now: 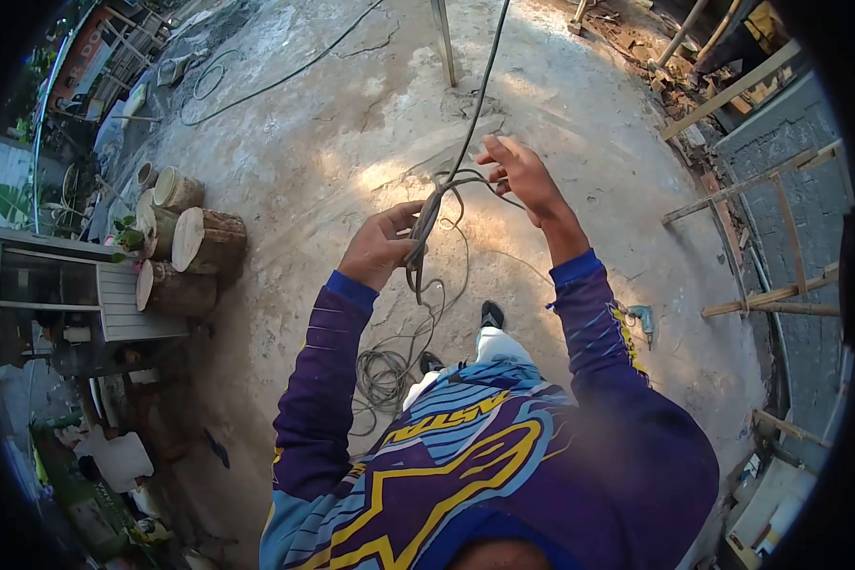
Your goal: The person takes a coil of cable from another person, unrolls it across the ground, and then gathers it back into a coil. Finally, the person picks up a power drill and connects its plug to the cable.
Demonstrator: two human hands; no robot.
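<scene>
One cable (385, 370) lies tangled on the concrete floor (351, 142) beside two shoes (491, 313). It rises into the left hand (382, 245), whose grip is closed around its loops. The right hand (522, 176), fingers spread, hooks one strand. At least four logs (207, 240) lie farther left.

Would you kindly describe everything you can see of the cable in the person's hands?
The cable is thin and dark and looks rubber-sheathed. One run drops fairly straight from the top of the view to the hands. The left hand grips several hanging loops of it. The right hand, fingers spread, touches a strand. More of it lies in a loose tangle on the concrete floor by the feet.
</scene>
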